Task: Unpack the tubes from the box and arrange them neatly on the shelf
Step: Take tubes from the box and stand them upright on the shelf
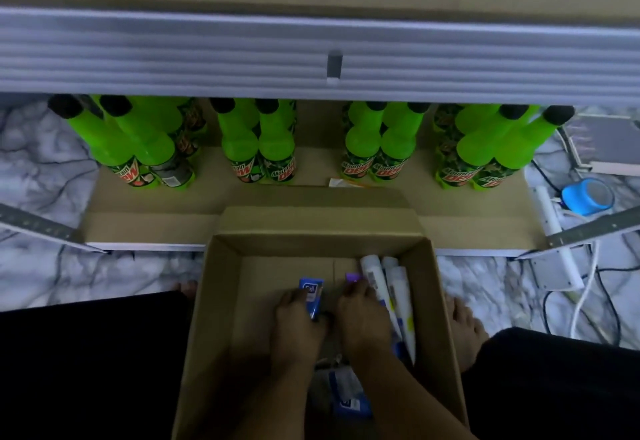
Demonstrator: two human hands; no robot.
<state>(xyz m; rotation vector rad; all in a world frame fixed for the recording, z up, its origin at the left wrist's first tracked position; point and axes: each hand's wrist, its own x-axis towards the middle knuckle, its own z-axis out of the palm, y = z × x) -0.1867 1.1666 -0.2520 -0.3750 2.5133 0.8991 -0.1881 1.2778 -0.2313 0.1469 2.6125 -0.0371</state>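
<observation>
Tubes (388, 287) lie in the box (221, 287) lengthwise toward the shelf (467, 228) ahead, just beside my right hand (363, 315) pinching a purple one, my left hand (298, 318) gripping a blue one.

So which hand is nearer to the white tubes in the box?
Right. The right hand lies directly beside the white tubes, seemingly touching them; the left hand is farther left, gripping a blue tube.

This looks like a small shop or stockroom: a low metal shelf (311, 58) lined with cardboard holds grouped rows of identical green soda bottles (258, 148), above a marble-patterned floor (41, 162), with an open cardboard box (221, 301) of stock in front.
</observation>
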